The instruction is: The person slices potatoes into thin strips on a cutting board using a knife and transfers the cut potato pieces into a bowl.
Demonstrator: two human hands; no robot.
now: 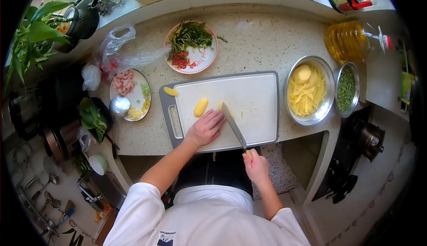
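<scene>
A pale yellow piece of potato (220, 105) sits on the upper middle of the cutting board (274, 112), just beside the tip end of your knife (234, 125). Your left hand (207, 128) reaches over the board with fingers close together and fingertips at that piece; they cover part of it, so you cannot tell how firmly they pinch. Your right hand (256, 167), past the board's near edge, is closed around the handle, and the blade slants up and leftward across the white surface. A larger yellow chunk (201, 107) lies left of your fingertips, and a curved yellow slice (171, 91) rests at the board's far left corner. Thin scraps dot the surface right of the blade.

To the right on the worktop (258, 37), a metal bowl (329, 96) holds yellow strips with a rounded yellow lump on top; beside it stands a smaller bowl (358, 88) of chopped greens, with an oil bottle (344, 40) behind. Beyond the board, a pink-rimmed plate (199, 62) carries greens and chopped red pieces. At your left, another plate (130, 98) bears pink meat and pale minced bits, near a crumpled plastic bag (116, 41).
</scene>
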